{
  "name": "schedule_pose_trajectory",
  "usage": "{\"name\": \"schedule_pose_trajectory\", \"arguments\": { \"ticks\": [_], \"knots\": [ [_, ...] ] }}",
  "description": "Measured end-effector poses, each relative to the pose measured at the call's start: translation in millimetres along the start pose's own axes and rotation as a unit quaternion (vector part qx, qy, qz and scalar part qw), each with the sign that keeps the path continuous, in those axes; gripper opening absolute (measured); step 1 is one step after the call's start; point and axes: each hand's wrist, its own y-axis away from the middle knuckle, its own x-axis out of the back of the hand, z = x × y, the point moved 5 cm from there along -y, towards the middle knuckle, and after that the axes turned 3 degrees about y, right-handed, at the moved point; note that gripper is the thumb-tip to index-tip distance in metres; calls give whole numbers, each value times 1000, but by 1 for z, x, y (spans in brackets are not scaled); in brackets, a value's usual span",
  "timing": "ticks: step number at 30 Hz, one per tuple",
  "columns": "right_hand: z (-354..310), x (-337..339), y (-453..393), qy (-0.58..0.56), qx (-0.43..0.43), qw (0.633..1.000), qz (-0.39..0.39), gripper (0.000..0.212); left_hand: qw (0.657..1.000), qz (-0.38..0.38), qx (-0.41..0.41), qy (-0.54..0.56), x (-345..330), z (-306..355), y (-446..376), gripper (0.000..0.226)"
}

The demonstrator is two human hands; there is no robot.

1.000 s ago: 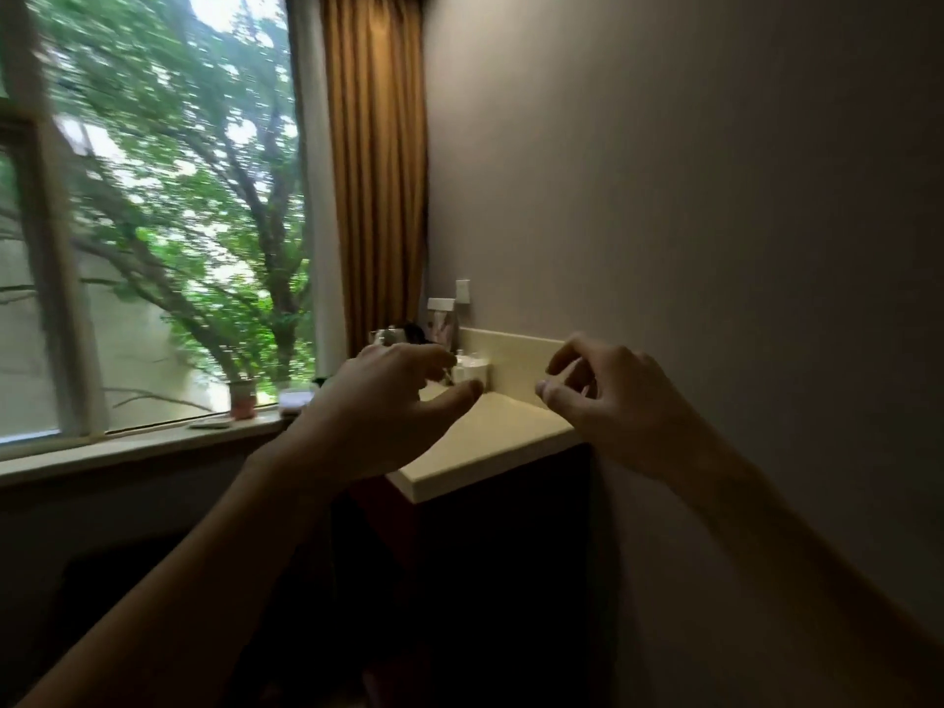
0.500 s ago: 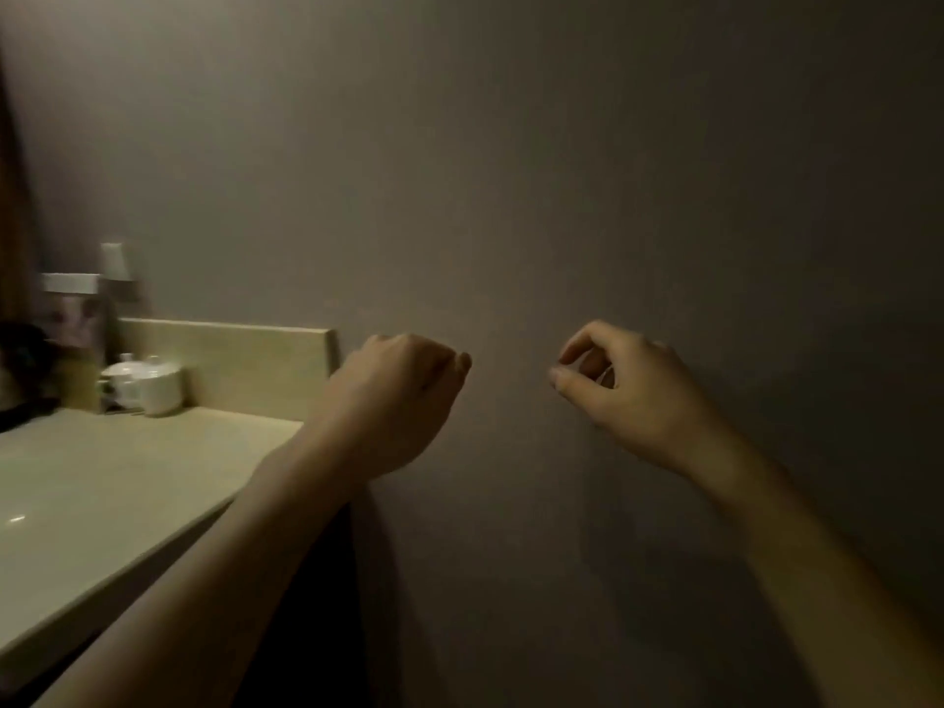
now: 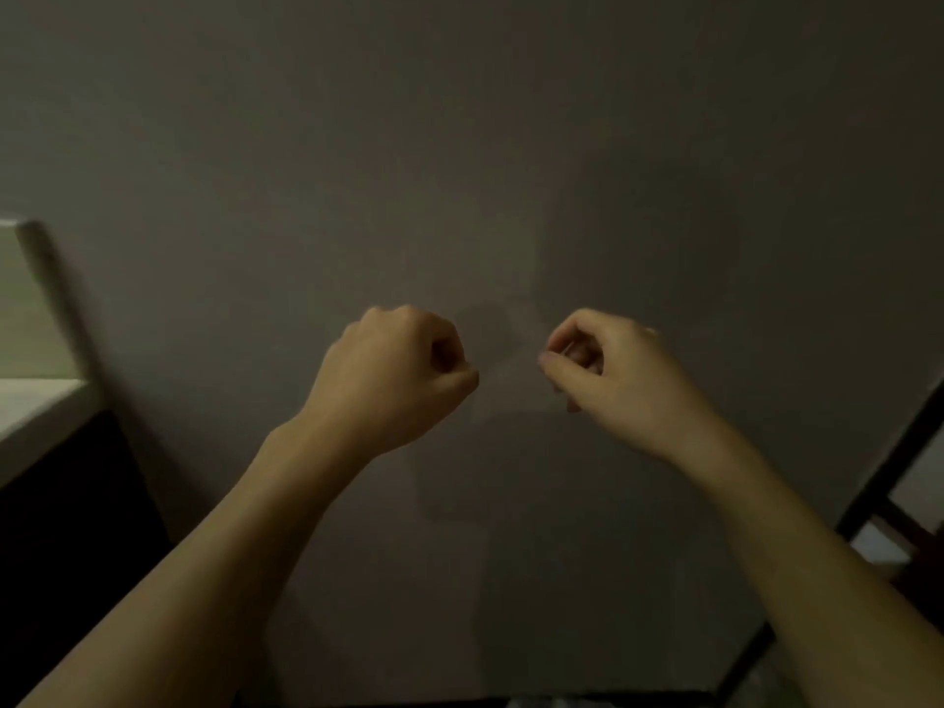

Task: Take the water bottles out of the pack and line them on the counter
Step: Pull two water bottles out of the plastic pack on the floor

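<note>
No water bottle and no pack are in view. My left hand (image 3: 396, 373) is raised in front of a plain grey wall, its fingers curled into a loose fist with nothing in it. My right hand (image 3: 608, 367) is at the same height a little to the right, fingers curled in with the thumb near the forefinger, and I see nothing held. A corner of the pale counter (image 3: 30, 401) shows at the far left edge, well away from both hands.
The grey wall (image 3: 485, 171) fills most of the view. Below the counter is a dark cabinet front (image 3: 66, 528). A dark frame (image 3: 889, 508) with pale panels slants along the right edge.
The view has swung right, from the window and counter to the bare wall. The counter has slid to the far left edge. Both hands stay raised, now closer together with fingers more curled.
</note>
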Motion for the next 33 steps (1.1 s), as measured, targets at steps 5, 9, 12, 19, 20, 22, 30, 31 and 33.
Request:
{"name": "schedule_pose_trajectory", "arguments": {
  "ticks": [5, 9, 12, 19, 20, 22, 30, 31, 33],
  "knots": [
    [71, -28, 25, -2, -74, 996, -44, 9, 997, -67, 11, 35, -86, -1, -4, 12],
    [133, -50, 48, -22, -117, 989, -87, 10, 991, -116, 30, 54, -162, 0, -1, 19],
    [182, -62, 63, -36, -153, 979, -126, 8, 984, -154, 59, 72, -219, 7, 4, 30],
    [316, -99, 122, -64, -260, 940, -210, 8, 948, -257, 150, 111, -370, 17, 35, 22],
    [334, -106, 135, -62, -273, 933, -228, 10, 941, -271, 164, 117, -393, 17, 43, 21],
    [366, -122, 161, -67, -303, 915, -259, 14, 923, -306, 193, 132, -436, 16, 65, 22],
    [459, -191, 274, -129, -473, 812, -316, 15, 833, -427, 306, 174, -575, -1, 164, 29],
    [462, -197, 283, -136, -488, 802, -317, 22, 822, -435, 319, 182, -585, -2, 172, 32],
    [469, -209, 297, -142, -510, 785, -322, 30, 805, -447, 344, 186, -603, -4, 185, 39]
  ]
}}
